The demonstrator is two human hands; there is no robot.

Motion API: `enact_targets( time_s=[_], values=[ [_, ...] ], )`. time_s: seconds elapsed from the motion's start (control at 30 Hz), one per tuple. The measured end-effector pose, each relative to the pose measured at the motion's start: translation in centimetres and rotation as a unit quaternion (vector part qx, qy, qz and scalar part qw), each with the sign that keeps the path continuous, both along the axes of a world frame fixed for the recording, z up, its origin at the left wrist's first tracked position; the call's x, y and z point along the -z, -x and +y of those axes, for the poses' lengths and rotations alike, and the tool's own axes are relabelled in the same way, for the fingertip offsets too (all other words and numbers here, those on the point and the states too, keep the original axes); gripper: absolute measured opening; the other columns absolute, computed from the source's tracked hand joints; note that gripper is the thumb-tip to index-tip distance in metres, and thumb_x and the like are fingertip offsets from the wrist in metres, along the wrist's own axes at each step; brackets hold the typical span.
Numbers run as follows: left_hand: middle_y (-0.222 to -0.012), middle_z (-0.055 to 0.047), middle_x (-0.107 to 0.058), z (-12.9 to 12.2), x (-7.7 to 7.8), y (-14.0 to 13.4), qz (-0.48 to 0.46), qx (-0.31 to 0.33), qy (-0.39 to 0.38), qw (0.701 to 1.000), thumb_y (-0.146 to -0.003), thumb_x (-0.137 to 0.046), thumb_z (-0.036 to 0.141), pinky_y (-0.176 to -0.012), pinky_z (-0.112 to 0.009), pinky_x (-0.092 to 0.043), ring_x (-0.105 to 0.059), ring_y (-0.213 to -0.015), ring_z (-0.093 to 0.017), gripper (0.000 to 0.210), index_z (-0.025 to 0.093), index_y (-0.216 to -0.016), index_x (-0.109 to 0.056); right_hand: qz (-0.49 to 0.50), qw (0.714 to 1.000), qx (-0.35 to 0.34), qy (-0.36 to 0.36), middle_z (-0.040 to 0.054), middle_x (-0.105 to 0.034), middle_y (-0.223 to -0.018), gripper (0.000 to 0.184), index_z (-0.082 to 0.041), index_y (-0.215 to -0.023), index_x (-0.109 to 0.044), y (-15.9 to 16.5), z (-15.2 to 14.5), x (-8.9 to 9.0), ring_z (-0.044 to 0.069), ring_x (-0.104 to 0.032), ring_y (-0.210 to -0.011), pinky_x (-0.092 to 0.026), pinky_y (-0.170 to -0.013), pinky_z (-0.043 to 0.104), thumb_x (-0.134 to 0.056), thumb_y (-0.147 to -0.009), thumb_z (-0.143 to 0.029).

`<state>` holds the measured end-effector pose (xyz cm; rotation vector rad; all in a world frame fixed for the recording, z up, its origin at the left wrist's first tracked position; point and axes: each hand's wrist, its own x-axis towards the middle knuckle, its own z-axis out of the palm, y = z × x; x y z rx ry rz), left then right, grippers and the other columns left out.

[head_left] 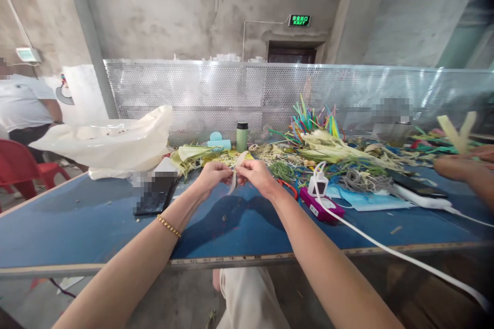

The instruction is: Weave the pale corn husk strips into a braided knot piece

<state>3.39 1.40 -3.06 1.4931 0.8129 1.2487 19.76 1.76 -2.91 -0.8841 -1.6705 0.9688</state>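
Note:
Both of my hands meet over the middle of the blue table (239,239), pinching a thin pale strip (233,183) that looks like dried husk. My left hand (213,177) grips it from the left, thumb and fingers pressed together. From the other side my right hand (258,174) is closed on the strip near its upper part. One end pokes up above the fingertips and the other hangs below them. Just beyond lie pale yellow-green husks (195,155) and a green bundle of cord (284,170). The fingertips partly hide the strip.
A purple power strip (322,205) with a white plug and cable stands right of my arm. A dark phone (417,184) lies farther right, near a co-worker's hand (455,168). Left are a plastic bag (111,144) and black item (156,193); a green bottle (242,138) stands behind.

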Motion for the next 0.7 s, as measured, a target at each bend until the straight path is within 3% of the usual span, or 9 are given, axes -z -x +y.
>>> enact_targets(
  time_s=[0.2, 0.47, 0.7],
  values=[
    [-0.076, -0.010, -0.071, -0.32, -0.24, 0.08, -0.029, 0.066, 0.016, 0.997, -0.073, -0.072, 0.040, -0.061, -0.029, -0.048, -0.063, -0.059, -0.014, 0.032, 0.009, -0.078, -0.067, 0.025, 1.000, 0.009, -0.002, -0.0012, -0.057, -0.056, 0.023, -0.015, -0.067, -0.056, -0.06, 0.13, -0.11, 0.010, -0.054, -0.047, -0.046, -0.047, 0.023, -0.067, -0.078, -0.032],
    [-0.052, -0.001, -0.057, 0.13, 0.47, 0.04, 0.054, 0.034, -0.017, 0.998, -0.070, -0.075, 0.046, -0.047, -0.022, -0.035, -0.049, -0.044, -0.008, 0.038, 0.012, -0.064, -0.060, -0.009, 1.000, 0.002, -0.015, -0.0026, -0.056, -0.053, 0.013, -0.016, -0.069, -0.054, 0.39, -0.51, -0.19, 0.010, -0.054, -0.045, -0.044, -0.044, 0.021, -0.061, -0.077, -0.025],
    [-0.054, 0.000, -0.058, -0.57, 0.36, -0.13, 0.043, 0.059, 0.031, 0.997, -0.072, -0.072, 0.044, -0.044, -0.022, -0.031, -0.052, -0.044, -0.009, 0.034, 0.015, -0.068, -0.056, -0.031, 0.997, 0.057, -0.040, -0.0040, -0.053, -0.056, 0.019, -0.019, -0.065, -0.048, 0.60, -0.64, -0.25, 0.008, -0.045, -0.040, -0.035, -0.038, 0.020, -0.058, -0.078, -0.027]
  ],
)
